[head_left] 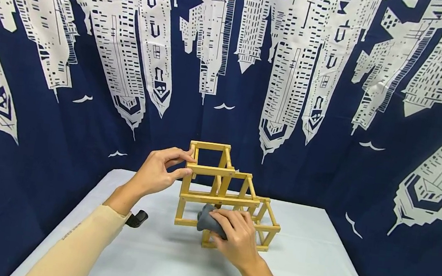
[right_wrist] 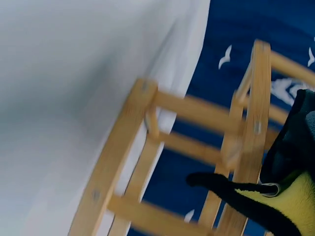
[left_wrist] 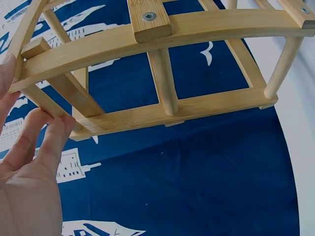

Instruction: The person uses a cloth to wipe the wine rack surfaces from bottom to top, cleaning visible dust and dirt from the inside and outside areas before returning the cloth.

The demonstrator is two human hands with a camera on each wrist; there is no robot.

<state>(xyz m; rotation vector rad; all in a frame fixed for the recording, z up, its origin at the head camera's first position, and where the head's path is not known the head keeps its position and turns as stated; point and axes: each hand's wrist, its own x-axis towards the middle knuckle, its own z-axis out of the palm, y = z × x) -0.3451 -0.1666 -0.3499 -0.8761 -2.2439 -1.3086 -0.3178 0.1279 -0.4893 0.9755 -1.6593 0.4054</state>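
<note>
A stepped rack of light wooden bars and round rods (head_left: 219,200) is between my hands. My left hand (head_left: 157,170) holds its upper left corner, thumb and fingers on the bars. The left wrist view shows the fingertips of that hand (left_wrist: 34,167) against the wood. Bunched in my right hand (head_left: 235,236) is a grey cloth (head_left: 209,220), pressed near a lower bar. In the right wrist view the cloth (right_wrist: 295,201) shows a yellow side with dark edging beside the bars (right_wrist: 253,118); the hand itself is out of that view.
The rack is over a table with a white cover (head_left: 141,248). A dark blue curtain with white building prints (head_left: 222,124) hangs behind and along both sides. Black straps or mounts (head_left: 137,219) sit at both wrists.
</note>
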